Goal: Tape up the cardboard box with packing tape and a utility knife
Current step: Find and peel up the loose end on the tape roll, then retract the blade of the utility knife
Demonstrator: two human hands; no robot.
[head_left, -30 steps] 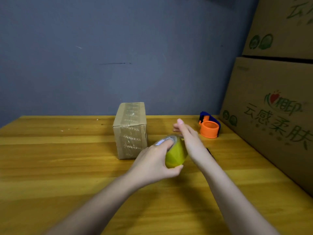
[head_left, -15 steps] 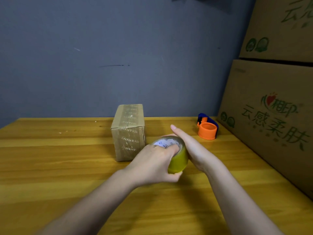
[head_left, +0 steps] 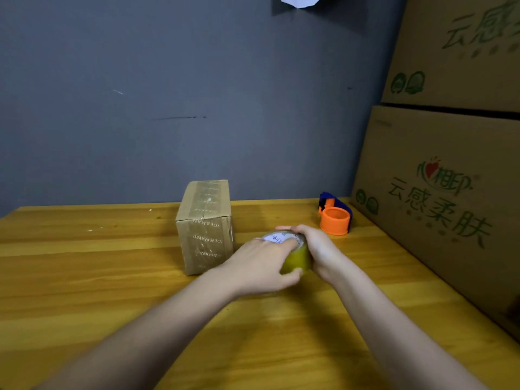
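Since a second ago we have tipped the tape roll (head_left: 292, 253) from on edge to nearly flat, and our right hand (head_left: 318, 250), then held straight beside it, now wraps its far side. Nearest us, at six o'clock, both forearms reach in over the wooden table (head_left: 84, 291). Our left hand (head_left: 261, 266) grips the roll from the near side, fingers curled over its white core label and thumb pressed to the yellow band; between the two hands the roll sits low over the table, though we cannot tell if it touches. We judge it firm, fairly light and slick on its outer face, best held by the rim while a fingernail hunts the loose end. Just beyond, at eleven o'clock, stands the small cardboard box (head_left: 206, 226), stiff but light, so likely to slide when pressed. Farther off at one o'clock sits an orange tape dispenser (head_left: 334, 218), with big printed cartons (head_left: 439, 204) stacked at three o'clock.
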